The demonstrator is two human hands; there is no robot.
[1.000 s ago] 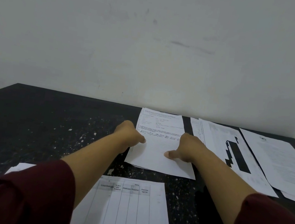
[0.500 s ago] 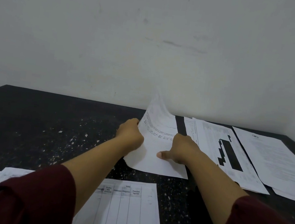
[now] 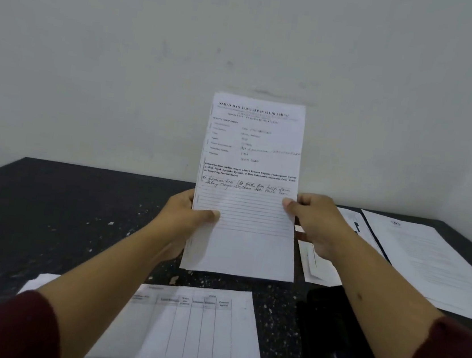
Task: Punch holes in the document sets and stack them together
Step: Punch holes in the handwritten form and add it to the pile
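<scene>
A white document set (image 3: 251,157), a printed form with handwriting, stands upright in front of me above the dark table (image 3: 46,215). My left hand (image 3: 182,220) grips its left edge with the thumb on the front. At the right edge my right hand (image 3: 315,221) pinches it. Its bottom edge hangs just above or on the table; I cannot tell which. A black hole punch (image 3: 335,348) lies on the table at the lower right, under my right forearm.
A sheet with a printed table (image 3: 194,337) lies near the front edge, with another sheet (image 3: 38,281) under my left arm. More document sets (image 3: 433,259) lie at the right, one (image 3: 319,263) partly behind my right hand. A pale wall (image 3: 245,46) rises behind the table.
The document set was lying flat on the table under both hands. Both hands gripped its sides and raised it upright, facing me.
</scene>
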